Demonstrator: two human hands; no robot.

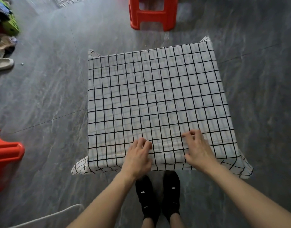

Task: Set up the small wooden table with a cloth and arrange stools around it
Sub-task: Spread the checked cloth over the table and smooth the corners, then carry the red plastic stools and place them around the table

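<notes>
While I am standing over the floor (43, 96), the cloth (154, 99) is lying flat across the whole table, its corners hanging past the edges, so the covering part is looking nearly done. 2 red stools are waiting apart from it: 1 stool (153, 14) sitting beyond the far edge, the other stool (5, 158) off to my left, neither drawn in yet. My left hand (138, 157) and right hand (197, 148) are resting on the near edge, fingers curled loosely, gripping nothing, apparently smoothing the cloth.
</notes>
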